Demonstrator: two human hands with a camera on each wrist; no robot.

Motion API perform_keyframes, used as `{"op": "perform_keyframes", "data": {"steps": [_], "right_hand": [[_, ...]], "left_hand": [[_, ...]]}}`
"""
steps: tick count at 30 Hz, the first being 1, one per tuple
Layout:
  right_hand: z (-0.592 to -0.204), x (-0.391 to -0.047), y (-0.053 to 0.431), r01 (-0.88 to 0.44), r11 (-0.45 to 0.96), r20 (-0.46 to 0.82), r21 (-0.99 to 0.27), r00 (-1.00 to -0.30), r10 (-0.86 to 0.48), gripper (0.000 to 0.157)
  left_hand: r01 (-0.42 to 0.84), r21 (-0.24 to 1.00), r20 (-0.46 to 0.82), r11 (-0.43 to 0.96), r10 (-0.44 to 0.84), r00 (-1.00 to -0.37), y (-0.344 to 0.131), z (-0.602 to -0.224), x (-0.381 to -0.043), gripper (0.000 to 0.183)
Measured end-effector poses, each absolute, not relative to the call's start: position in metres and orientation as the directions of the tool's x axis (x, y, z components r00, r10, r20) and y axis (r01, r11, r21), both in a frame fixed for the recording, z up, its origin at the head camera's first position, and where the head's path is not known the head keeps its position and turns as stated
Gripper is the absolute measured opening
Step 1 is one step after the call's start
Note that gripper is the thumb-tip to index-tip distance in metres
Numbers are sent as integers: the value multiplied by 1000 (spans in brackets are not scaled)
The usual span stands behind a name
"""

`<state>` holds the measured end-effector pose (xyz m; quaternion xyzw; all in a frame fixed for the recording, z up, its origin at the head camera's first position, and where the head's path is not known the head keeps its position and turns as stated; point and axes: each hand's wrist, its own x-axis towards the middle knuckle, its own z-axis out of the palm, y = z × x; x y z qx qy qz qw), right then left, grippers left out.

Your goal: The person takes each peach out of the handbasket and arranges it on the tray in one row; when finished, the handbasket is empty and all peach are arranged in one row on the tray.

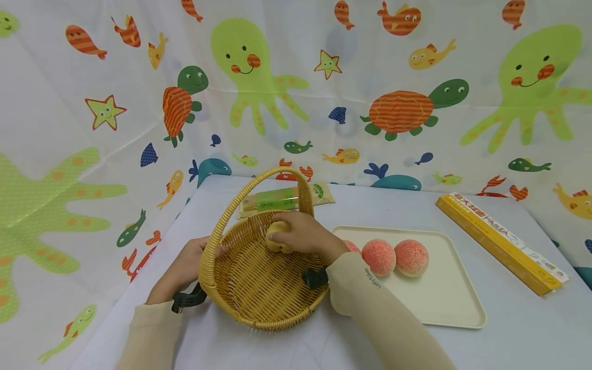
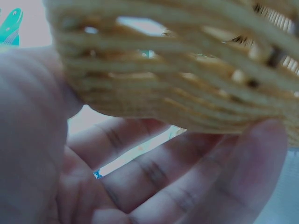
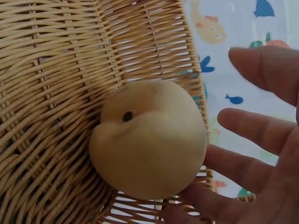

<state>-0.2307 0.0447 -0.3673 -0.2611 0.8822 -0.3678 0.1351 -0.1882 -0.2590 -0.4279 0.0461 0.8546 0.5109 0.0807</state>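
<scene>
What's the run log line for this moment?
left hand holds wicker basket; right hand touches yellow fruit inside basket; pink balls on cream tray; pasta box right of tray

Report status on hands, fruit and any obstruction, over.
Left hand holds basket. Right hand at yellow fruit, fingers spread. Fruit inside basket. Nothing visibly blocking.

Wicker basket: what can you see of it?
The wicker basket is tan, round and open-topped, woven of what looks like cane, with gaps in its side and one arched handle wrapped in similar strands. Whether its base rests flat on the white table is hidden. The left hand holds its left side; inside lies a pale yellow fruit-like thing, touched by the right hand.
</scene>
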Motion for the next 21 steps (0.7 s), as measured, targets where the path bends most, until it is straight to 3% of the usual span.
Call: {"op": "perform_keyframes", "data": {"steps": [5,11,21], "right_hand": [[-365,-234,40,-364,623,-47,-693,-839,-543,41],[-364,-235,33,-346,687,-96,-639,-850,-518,41],[-378,-239,31,-302,684,-217,-664,-797,-563,67]], "left_hand": [[-4,877,-91,481,158,-983,-258,-427,-188,26],[-12,875,-98,483,153,-983,-259,-427,-188,27],[-9,880,-98,475,162,-982,-259,-427,-187,27]]}}
